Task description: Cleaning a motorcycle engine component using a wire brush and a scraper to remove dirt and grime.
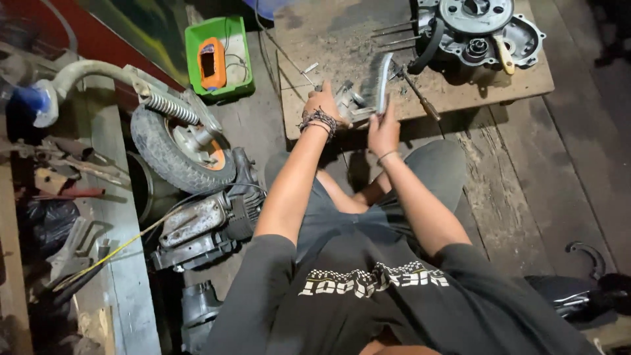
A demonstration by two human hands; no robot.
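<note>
Grey cast-metal part (351,104), stiff and likely weighty, clamped by left hand (322,105) at the board's (460,92) near edge; right hand (383,129) grips the wire brush (380,82) by its handle.

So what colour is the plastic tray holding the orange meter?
Bright green plastic tray, clearest in the head view.

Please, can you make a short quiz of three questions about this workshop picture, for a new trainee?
1. True or false: the right hand holds a wire brush.
2. Where does the engine case lie? A) on the wooden board B) in the green tray C) on the small wheel
3. Fill in: the left hand steadies a small ____ part on the board.

Key: 1 true; 2 A; 3 metal.
</note>
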